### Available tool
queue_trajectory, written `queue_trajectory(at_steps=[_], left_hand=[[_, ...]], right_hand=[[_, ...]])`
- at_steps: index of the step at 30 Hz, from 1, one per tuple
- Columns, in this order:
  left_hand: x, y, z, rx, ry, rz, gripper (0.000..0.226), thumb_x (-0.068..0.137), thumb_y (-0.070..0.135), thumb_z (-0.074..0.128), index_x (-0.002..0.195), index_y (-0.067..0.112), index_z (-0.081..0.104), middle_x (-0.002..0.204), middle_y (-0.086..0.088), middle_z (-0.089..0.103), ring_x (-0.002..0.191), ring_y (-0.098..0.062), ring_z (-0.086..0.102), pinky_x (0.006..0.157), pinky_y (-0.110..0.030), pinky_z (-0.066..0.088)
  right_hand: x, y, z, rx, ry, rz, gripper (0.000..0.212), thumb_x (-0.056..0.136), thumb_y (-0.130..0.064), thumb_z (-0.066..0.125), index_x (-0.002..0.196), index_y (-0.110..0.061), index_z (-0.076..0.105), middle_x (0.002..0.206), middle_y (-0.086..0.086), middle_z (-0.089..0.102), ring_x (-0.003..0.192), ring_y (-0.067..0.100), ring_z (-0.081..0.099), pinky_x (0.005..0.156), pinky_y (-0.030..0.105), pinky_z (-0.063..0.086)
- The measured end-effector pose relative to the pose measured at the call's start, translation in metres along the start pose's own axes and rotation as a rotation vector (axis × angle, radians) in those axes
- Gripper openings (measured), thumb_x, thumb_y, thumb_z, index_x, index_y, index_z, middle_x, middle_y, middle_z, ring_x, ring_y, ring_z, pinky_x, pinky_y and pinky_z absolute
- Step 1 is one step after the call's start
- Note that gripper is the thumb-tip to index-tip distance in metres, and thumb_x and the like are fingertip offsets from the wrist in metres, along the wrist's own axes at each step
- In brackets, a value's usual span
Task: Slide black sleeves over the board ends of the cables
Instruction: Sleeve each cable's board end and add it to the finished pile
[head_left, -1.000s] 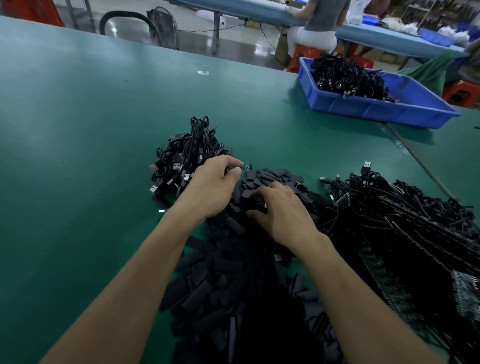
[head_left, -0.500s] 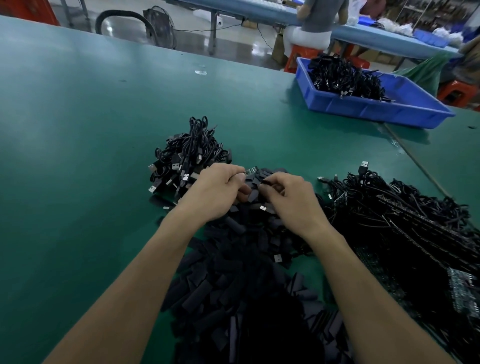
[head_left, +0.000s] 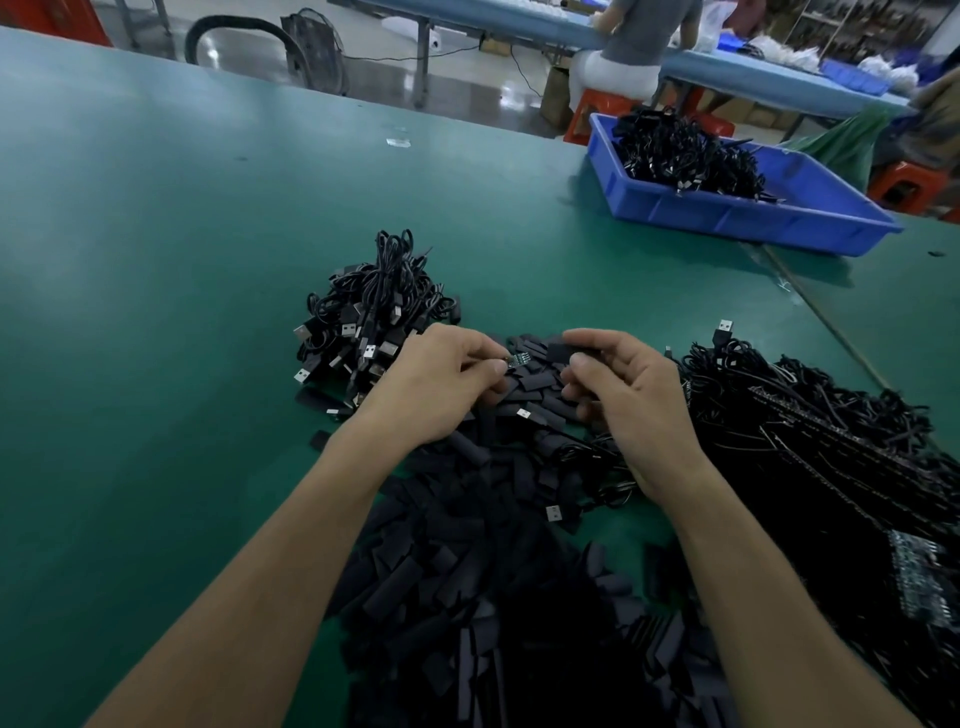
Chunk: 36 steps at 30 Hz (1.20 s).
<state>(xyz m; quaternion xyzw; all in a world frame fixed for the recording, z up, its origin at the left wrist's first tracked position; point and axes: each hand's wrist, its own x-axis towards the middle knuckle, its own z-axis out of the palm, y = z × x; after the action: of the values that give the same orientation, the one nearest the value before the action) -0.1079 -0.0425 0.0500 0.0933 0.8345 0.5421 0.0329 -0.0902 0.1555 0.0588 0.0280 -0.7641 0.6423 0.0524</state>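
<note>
One heap of loose sleeves (head_left: 467, 597) fills the lower centre. At mid-frame two hands sit slightly apart: the left hand (head_left: 441, 384) pinches one board end (head_left: 518, 359), the right hand (head_left: 628, 395) pinches one black sleeve (head_left: 558, 352). Two cable piles flank them, a bundle (head_left: 374, 317) on the left and a mass (head_left: 805, 441) on the right. One blue bin (head_left: 753, 213) sits upper right.

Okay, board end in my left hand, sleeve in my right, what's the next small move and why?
Probably bring the right hand leftward so the black sleeve it pinches meets the board end held by the left hand: they face each other, apart, and the board is bare.
</note>
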Motion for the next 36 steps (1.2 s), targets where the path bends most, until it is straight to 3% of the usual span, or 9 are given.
queue_trajectory(at_steps=[5,11,17,22,28,36], left_hand=[[-0.003,0.004,0.000,-0.016,0.016,-0.003,0.015,0.097,0.016,0.065,0.109,0.017,0.074,0.077,0.008,0.076,0.070,-0.007,0.073,0.072,-0.035,0.062],[-0.003,0.006,0.001,-0.023,0.012,0.010,0.013,0.097,0.015,0.064,0.105,0.017,0.074,0.075,0.007,0.076,0.065,-0.005,0.071,0.062,-0.022,0.054],[-0.004,0.006,0.002,-0.046,-0.010,0.000,0.013,0.098,0.015,0.064,0.107,0.015,0.072,0.073,0.006,0.076,0.063,-0.008,0.071,0.059,-0.017,0.051],[-0.006,0.009,0.003,-0.079,-0.024,0.007,0.011,0.098,0.014,0.063,0.096,0.022,0.070,0.073,0.004,0.075,0.061,-0.008,0.070,0.057,-0.016,0.050],[-0.008,0.013,0.004,-0.087,-0.048,0.019,0.021,0.099,0.016,0.062,0.086,0.031,0.068,0.075,0.005,0.076,0.062,-0.010,0.071,0.056,-0.015,0.050],[-0.006,0.010,0.006,-0.100,-0.048,-0.001,0.017,0.099,0.018,0.061,0.088,0.027,0.070,0.073,0.006,0.076,0.061,-0.011,0.071,0.053,-0.015,0.047]], right_hand=[[-0.002,-0.001,0.000,-0.012,-0.016,-0.064,0.021,0.094,-0.006,0.066,0.103,-0.024,0.072,0.076,-0.010,0.073,0.066,0.001,0.063,0.061,0.014,0.049],[-0.001,0.001,-0.001,-0.100,-0.005,-0.091,0.018,0.085,-0.016,0.078,0.099,-0.027,0.074,0.080,-0.010,0.075,0.068,-0.001,0.064,0.065,0.012,0.049],[0.000,0.004,-0.002,-0.176,0.038,-0.131,0.015,0.088,-0.020,0.077,0.095,-0.033,0.072,0.088,-0.008,0.076,0.082,0.009,0.071,0.076,0.021,0.056],[-0.001,0.006,0.000,-0.248,0.048,-0.149,0.016,0.088,-0.019,0.076,0.090,-0.034,0.071,0.082,-0.007,0.074,0.076,0.010,0.069,0.080,0.034,0.059],[-0.002,0.006,0.000,-0.276,0.086,-0.180,0.018,0.088,-0.018,0.076,0.088,-0.035,0.071,0.081,-0.007,0.075,0.075,0.012,0.070,0.079,0.035,0.059],[-0.001,0.005,-0.003,-0.252,0.033,-0.142,0.015,0.084,-0.021,0.080,0.096,-0.028,0.075,0.084,-0.004,0.076,0.079,0.016,0.072,0.080,0.035,0.060]])
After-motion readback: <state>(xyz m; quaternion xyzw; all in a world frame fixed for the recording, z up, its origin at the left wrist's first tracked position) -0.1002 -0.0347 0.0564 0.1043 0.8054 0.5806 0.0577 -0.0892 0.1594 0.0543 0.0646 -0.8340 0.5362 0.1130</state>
